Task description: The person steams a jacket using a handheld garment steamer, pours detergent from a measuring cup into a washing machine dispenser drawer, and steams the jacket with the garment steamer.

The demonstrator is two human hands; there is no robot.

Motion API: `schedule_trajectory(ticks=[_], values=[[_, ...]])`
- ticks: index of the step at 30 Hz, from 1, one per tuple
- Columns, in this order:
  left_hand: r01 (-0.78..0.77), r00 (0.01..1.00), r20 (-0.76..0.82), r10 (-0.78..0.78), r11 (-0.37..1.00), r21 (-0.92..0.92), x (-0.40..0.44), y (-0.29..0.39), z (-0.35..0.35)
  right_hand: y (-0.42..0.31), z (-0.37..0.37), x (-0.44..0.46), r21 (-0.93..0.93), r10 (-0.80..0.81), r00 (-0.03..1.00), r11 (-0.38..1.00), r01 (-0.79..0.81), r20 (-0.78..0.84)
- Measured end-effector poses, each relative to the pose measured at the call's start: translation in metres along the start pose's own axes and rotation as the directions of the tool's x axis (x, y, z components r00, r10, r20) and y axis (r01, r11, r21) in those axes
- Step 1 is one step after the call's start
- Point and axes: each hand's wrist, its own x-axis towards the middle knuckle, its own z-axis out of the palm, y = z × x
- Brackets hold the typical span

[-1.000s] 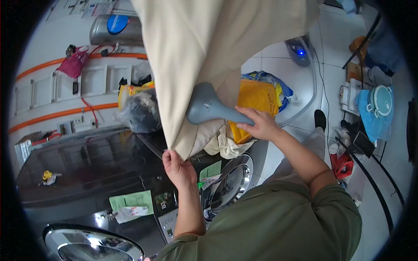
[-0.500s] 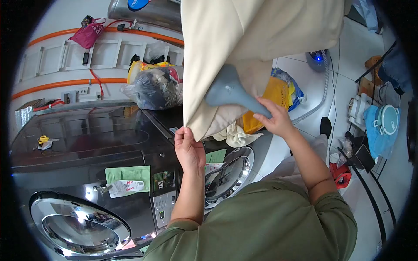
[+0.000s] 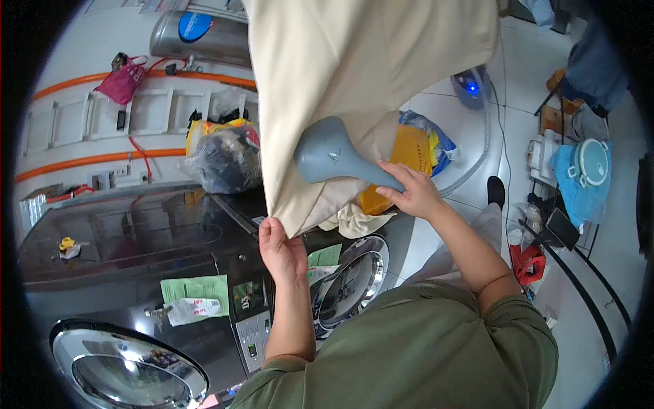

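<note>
A large beige cloth [image 3: 361, 54] hangs in front of me. My left hand [image 3: 282, 252] pinches its lower corner between thumb and fingers. In my right hand [image 3: 413, 191] is the handle of a grey-blue steamer head [image 3: 330, 150], whose wide end lies against the cloth near its lower left part. Just below the cloth, a crumpled cream cloth [image 3: 355, 221] rests by a yellow bag [image 3: 409, 151].
Dark front-loading machines [image 3: 129, 238] with round doors stand at the left. A clear plastic bag [image 3: 228, 160] sits on top. At the right are a ribbed hose [image 3: 486, 129], its base unit [image 3: 470, 87] and a black-framed rack [image 3: 589, 293].
Since half a second ago the view has shifted, and the steamer head sits slightly lower against the cloth. Both hands keep their holds.
</note>
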Motion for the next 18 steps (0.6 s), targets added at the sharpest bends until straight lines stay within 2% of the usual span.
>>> schedule_trajectory(ticks=[2,5,6,9,12,16,18], values=[[-0.015,1.000,0.001,0.015,0.999,0.051,0.001,0.003,-0.001,0.015,0.000,0.000,-0.008,-0.005,0.999,1.000,0.004,-0.051],[-0.055,0.997,0.061,0.052,0.997,0.049,0.003,0.007,-0.008,0.033,-0.008,0.006,0.086,0.030,0.982,0.996,-0.014,-0.189],[-0.043,0.999,0.033,0.042,0.998,0.046,0.002,0.010,-0.005,0.041,-0.009,0.008,0.104,0.066,0.973,0.994,-0.044,-0.220],[-0.025,1.000,-0.015,0.026,0.998,0.054,-0.002,0.017,0.004,0.061,-0.019,0.020,0.106,0.029,0.940,0.994,0.008,-0.341],[-0.028,1.000,-0.013,0.029,0.999,0.035,0.001,0.018,-0.004,0.075,-0.028,0.026,0.173,0.166,0.921,0.979,-0.110,-0.353],[-0.048,0.996,0.082,0.044,0.997,0.053,0.005,0.016,-0.019,0.098,-0.040,0.045,0.152,0.144,0.874,0.985,-0.082,-0.464],[-0.054,0.997,0.062,0.050,0.997,0.058,0.007,0.016,-0.021,0.111,-0.049,0.055,0.210,0.236,0.848,0.966,-0.151,-0.474]])
